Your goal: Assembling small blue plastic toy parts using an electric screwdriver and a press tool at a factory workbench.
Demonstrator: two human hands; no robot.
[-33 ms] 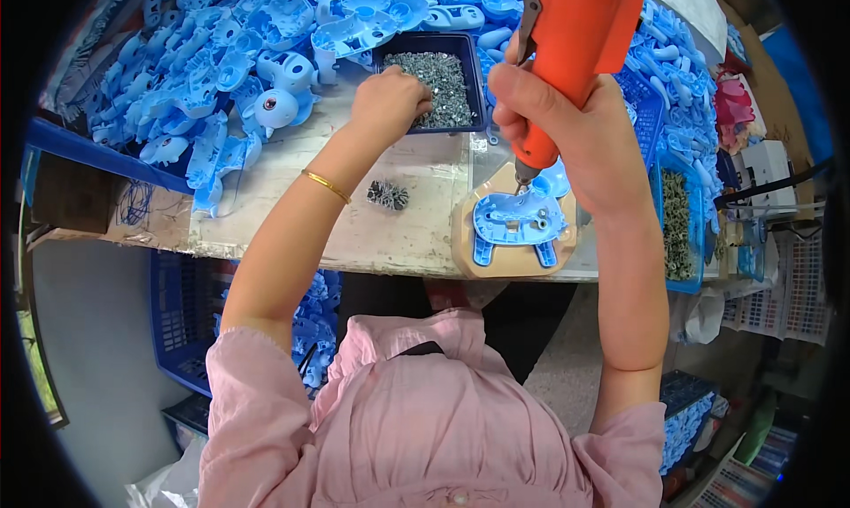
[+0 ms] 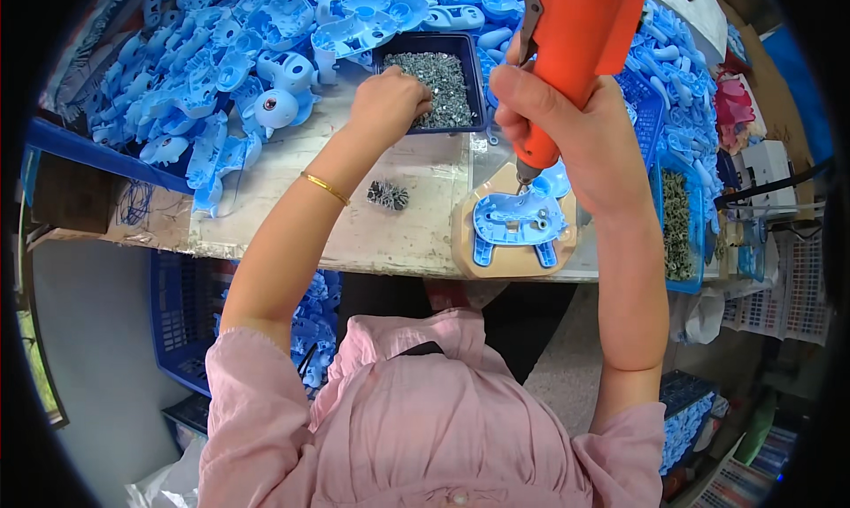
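My right hand (image 2: 591,123) is wrapped round an orange electric screwdriver (image 2: 567,52), which points downward. Its bit is at a light-blue plastic toy shell half (image 2: 518,220), which lies hollow side up in a tan holding block (image 2: 463,238) near the table's front edge. Small metal parts show inside the shell. My left hand (image 2: 387,105) rests over the left side of a dark blue tray (image 2: 478,87) of small silver screws (image 2: 443,78). Its fingers are curled down among the screws. The fingertips are hidden, so what they pinch does not show.
A heap of blue plastic shells (image 2: 239,43) covers the back left. A toy head (image 2: 276,108) lies at its edge. A dark spring-like bundle (image 2: 388,194) sits on the table (image 2: 425,233). At right stand a blue bin of metal parts (image 2: 677,224) and more blue pieces (image 2: 677,92).
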